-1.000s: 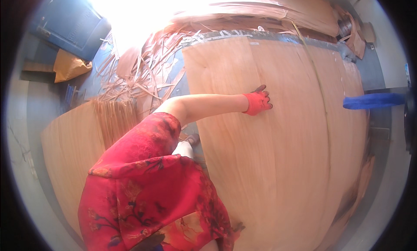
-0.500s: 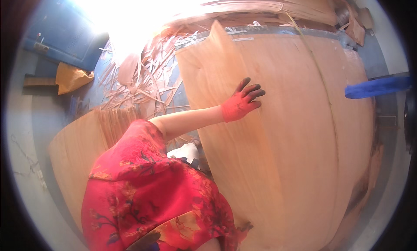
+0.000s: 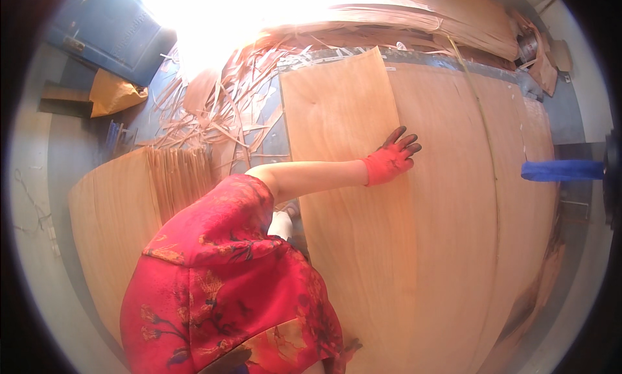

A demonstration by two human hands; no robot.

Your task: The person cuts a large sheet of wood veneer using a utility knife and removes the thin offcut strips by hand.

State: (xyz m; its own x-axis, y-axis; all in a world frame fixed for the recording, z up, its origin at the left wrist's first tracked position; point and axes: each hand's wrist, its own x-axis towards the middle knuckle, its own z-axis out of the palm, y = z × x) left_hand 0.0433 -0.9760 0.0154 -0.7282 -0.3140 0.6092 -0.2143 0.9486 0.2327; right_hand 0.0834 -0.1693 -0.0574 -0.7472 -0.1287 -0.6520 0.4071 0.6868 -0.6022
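My left hand (image 3: 389, 160), in a red glove with dark fingertips, lies spread on a pale wood veneer sheet (image 3: 343, 121). It presses beside the sheet's right edge, which lies over a wider veneer surface (image 3: 447, 199). The sheet rests mostly flat, its far right corner pointing away from me. Low in the view, my right hand (image 3: 351, 349) shows only as a bit of red glove with dark fingertips, close to the veneer's near part. My red flowered garment hides most of that arm, and whether those fingers grip anything is hidden.
A yellow cord (image 3: 483, 115) runs lengthwise over the veneer. Torn veneer strips (image 3: 214, 115) litter the far left, beside a veneer stack (image 3: 116, 199). A blue padded bar (image 3: 560, 170) juts in from the right. A yellow bag (image 3: 113, 94) lies near a blue cabinet (image 3: 110, 31).
My left hand has slid right, toward the cord. The sheet's far right part, buckled up earlier, now lies flatter with its corner farther right. My right hand stays low.
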